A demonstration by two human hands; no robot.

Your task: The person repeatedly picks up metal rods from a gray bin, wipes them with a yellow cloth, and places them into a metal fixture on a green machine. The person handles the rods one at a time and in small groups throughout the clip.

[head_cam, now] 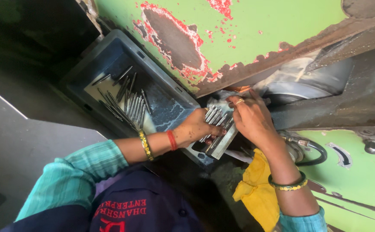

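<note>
A bunch of thin metal pins (216, 117) lies side by side on a small grey tray (221, 144) at the middle of the view, just below the edge of a green machine (256, 30) with flaking paint. The left hand (194, 127) comes in from the left and closes around the near end of the pins, fingers curled under and thumb over them, so it grips the bunch. The right hand (251, 118) lies over the far end of the pins, fingers together and bent down onto them (a ring shows on one finger); whether it pinches any single pin cannot be told.

Left of the hands sits a dark grey bin (161, 92) with more pins (125, 101) lying loose on its floor, most of them roughly parallel. The bin touches the machine's lower edge.

A yellow cloth (254, 193) hangs under the right forearm. A black hose (314, 152) curves beside that arm, against a green panel (359, 180). The left wrist carries a red band and a yellow bangle, the right a dark bangle, and both sleeves are teal check.
</note>
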